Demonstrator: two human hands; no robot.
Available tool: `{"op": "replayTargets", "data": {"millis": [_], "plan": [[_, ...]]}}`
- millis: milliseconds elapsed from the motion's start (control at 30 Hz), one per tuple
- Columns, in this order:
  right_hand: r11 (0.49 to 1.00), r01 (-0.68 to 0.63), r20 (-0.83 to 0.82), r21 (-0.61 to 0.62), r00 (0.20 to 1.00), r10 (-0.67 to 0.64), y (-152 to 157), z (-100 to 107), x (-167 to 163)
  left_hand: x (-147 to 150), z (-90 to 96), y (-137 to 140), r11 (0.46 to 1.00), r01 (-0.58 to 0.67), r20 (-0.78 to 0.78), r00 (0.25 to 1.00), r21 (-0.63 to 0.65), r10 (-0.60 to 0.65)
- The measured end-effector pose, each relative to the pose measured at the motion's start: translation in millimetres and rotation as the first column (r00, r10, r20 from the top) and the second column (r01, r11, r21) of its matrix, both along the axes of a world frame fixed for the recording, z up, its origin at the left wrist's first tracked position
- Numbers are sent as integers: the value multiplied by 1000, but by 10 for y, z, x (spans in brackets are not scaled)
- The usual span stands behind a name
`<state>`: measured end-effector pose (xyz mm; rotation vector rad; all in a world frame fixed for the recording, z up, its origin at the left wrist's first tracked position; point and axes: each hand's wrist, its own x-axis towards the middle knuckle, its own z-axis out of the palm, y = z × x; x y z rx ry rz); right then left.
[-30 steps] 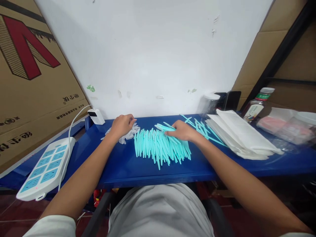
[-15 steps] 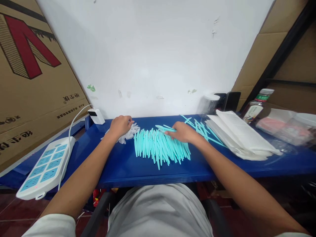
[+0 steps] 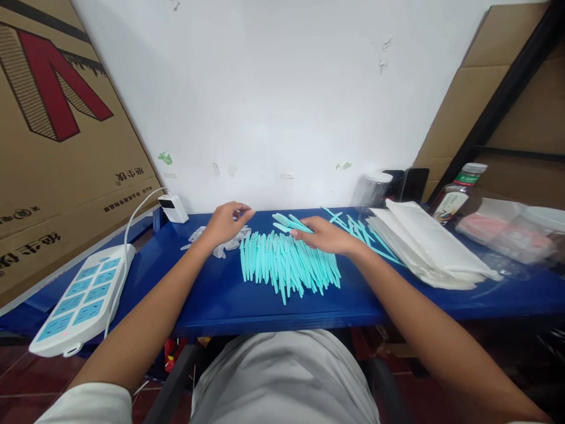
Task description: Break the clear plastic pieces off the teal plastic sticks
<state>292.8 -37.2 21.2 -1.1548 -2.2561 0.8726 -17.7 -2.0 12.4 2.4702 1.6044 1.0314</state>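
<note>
My right hand [image 3: 321,234] is closed around several slim turquoise eyebrow razors [image 3: 289,222], which fan out past its fingers to the left. Beneath it, a wide row of the same razors [image 3: 286,268] lies side by side on the blue table [image 3: 265,312]. My left hand [image 3: 229,221] hovers over a small heap of clear plastic caps [image 3: 220,252], thumb and forefinger brought together. Whatever may be between those fingertips is too small to make out. More turquoise razors [image 3: 362,232] lie loosely crossed to the right of my right hand.
White paper bags [image 3: 432,247] are stacked on the right, near a lidded clear jar [image 3: 375,188], a dark bottle [image 3: 457,191] and a clear tub with pink contents [image 3: 507,227]. On the left are a power strip [image 3: 83,300], a white device [image 3: 173,209] and a large carton [image 3: 66,147].
My left hand has risen from the clear caps and shifted right, toward my right hand. The razors in my right hand are now lifted a little and spread wider.
</note>
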Motion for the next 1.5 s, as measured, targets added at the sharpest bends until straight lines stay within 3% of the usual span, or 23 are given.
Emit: {"op": "replayTargets", "data": {"millis": [67,133,267,600,867,1033,1267,1500], "plan": [[996,-86,-52,-24,995,85,-18,12,-6,186,-6,-76,971,209,233,956,-114,-178],[983,-179,-81,-39,981,175,-28,14,-9,360,-20,-166,912,368,393,877,-181,-276],[975,-217,-96,-47,973,212,-39,3,-26,536,-61,-276,832,499,582,761,-243,-286],[986,-158,-129,61,978,165,-2,-44,-76,515,-172,-209,806,488,633,750,-334,-192],[987,-61,-103,151,992,77,6,-78,-85,595,-126,-301,836,449,587,784,-316,-199],[986,-18,-119,166,992,38,-3,-79,-102,620,-184,-284,818,491,651,732,-301,-200],[984,-109,-87,140,989,122,-31,-64,-90,634,-203,-255,834,481,715,681,-272,-159],[984,-93,-89,153,990,107,-46,-63,-104,589,-196,-241,813,478,673,724,-332,-151]]}}
